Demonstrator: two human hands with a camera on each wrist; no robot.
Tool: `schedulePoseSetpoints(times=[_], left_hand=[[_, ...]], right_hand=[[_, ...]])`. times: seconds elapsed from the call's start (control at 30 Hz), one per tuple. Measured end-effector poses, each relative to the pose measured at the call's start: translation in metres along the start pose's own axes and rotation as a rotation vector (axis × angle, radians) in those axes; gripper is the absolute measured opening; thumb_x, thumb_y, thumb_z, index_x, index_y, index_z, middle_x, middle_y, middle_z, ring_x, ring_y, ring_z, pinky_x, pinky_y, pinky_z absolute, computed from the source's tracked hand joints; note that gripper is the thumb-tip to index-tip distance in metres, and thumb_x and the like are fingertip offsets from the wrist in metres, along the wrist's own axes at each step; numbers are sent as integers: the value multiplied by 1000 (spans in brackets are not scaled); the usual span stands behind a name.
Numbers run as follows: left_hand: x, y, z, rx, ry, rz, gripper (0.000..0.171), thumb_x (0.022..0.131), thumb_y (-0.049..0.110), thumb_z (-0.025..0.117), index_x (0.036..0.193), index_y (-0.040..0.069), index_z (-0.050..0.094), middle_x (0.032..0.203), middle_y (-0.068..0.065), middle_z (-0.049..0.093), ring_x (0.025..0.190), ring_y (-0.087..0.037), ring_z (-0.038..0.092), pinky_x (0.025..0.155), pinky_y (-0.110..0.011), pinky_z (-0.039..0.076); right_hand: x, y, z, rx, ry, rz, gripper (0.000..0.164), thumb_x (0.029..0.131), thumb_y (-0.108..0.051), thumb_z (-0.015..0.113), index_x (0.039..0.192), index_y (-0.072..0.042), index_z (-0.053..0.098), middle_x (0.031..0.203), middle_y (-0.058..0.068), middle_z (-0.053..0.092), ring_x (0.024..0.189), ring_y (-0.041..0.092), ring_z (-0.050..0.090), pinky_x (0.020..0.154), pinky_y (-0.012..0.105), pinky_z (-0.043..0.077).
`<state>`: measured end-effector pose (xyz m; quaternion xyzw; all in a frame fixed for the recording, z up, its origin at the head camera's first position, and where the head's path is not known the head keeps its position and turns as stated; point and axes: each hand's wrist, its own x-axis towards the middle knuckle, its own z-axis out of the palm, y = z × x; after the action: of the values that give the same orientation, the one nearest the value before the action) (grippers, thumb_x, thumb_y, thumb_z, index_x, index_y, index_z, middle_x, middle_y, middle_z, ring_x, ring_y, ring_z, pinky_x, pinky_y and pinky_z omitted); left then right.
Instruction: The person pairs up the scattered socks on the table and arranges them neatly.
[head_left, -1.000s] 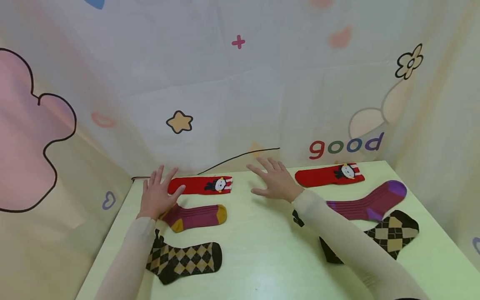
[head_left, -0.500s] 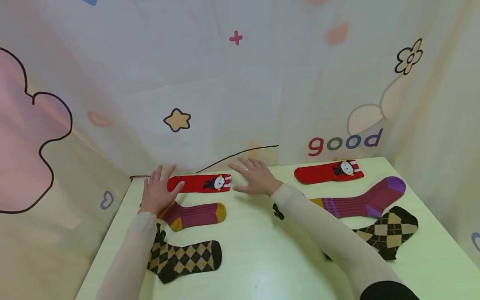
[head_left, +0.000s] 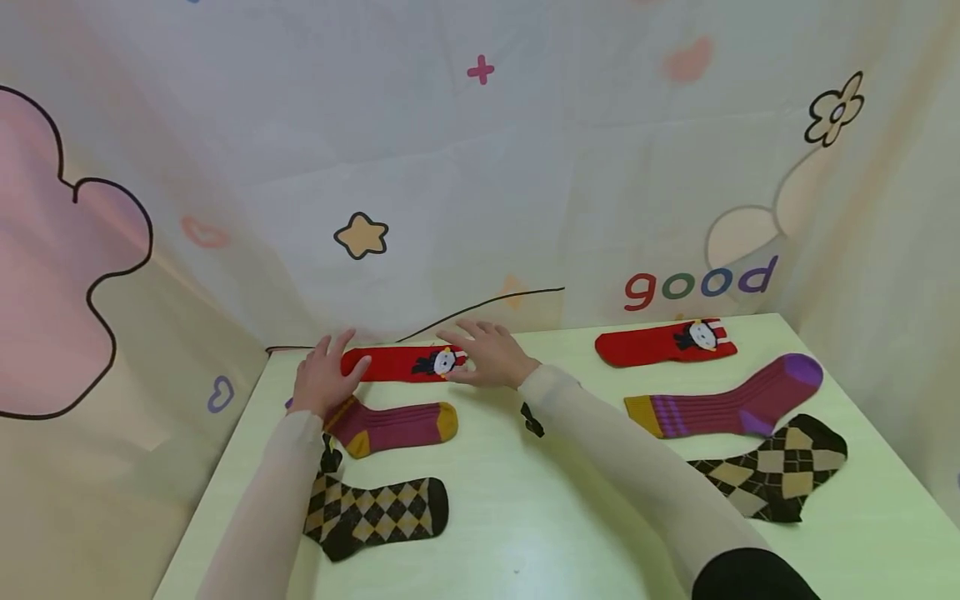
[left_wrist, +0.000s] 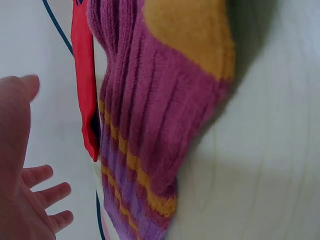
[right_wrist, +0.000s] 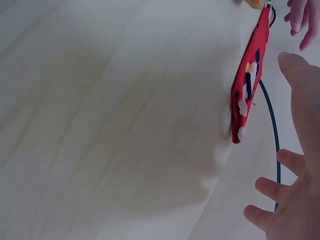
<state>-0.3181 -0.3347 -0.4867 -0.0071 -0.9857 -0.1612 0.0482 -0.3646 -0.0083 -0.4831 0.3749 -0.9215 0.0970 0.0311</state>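
Observation:
My left hand point(head_left: 327, 380), fingers spread, hovers over the left end of a red sock point(head_left: 390, 364) with a white cartoon face. Close to the other end of that sock is my right hand point(head_left: 491, 354), its fingers apart and overlapping the sock's edge in the head view. Neither hand holds anything. Just below my left hand lies a purple ribbed sock point(left_wrist: 145, 100) with a mustard heel and toe and striped cuff. Nearer to me, partly behind the left sleeve, is a brown and tan argyle sock point(head_left: 390, 514).
Along the table's point(head_left: 540, 517) right side lie another red sock point(head_left: 652, 345), a purple sock point(head_left: 712, 411) with lilac heel and toe, and an argyle sock point(head_left: 780, 467), partly covered by the right sleeve. A printed curtain point(head_left: 450, 167) borders the table at the back and sides.
My right hand has moved left across the table, from near the right red sock to the end of the left one. My left hand has barely moved. The socks lie as before.

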Motion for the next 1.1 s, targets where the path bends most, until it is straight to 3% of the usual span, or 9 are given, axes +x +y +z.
schedulePoseSetpoints(times=[0.13, 0.47, 0.73, 1.1], left_hand=[[5, 1, 4, -13, -4, -29, 71, 102, 45, 57, 160, 13, 33, 159, -33, 29, 140, -57, 33, 112, -73, 27], [18, 3, 14, 15, 7, -20, 62, 101, 41, 62, 149, 5, 48, 153, -30, 41, 132, -54, 42, 106, -71, 36], [19, 9, 10, -1, -27, -65, 59, 102, 37, 63, 147, 1, 50, 151, -30, 43, 132, -52, 42, 110, -68, 35], [12, 7, 15, 17, -24, -81, 58, 98, 30, 70, 142, -3, 52, 133, -32, 57, 119, -49, 49, 104, -65, 41]], right_hand=[[5, -3, 1, 18, -10, 35, 74, 98, -53, 64, 162, -30, 33, 165, 12, 31, 146, 39, 36, 118, 58, 28], [12, -8, 2, 53, 10, 66, 60, 101, -39, 66, 155, -22, 46, 157, 14, 45, 138, 40, 46, 112, 57, 39], [18, -12, 6, 18, -24, 101, 56, 102, -41, 63, 153, -23, 49, 154, 11, 49, 136, 37, 48, 111, 55, 41], [24, -16, 17, 4, -51, 150, 53, 98, -42, 69, 145, -21, 59, 142, 8, 59, 125, 32, 55, 106, 53, 46]])
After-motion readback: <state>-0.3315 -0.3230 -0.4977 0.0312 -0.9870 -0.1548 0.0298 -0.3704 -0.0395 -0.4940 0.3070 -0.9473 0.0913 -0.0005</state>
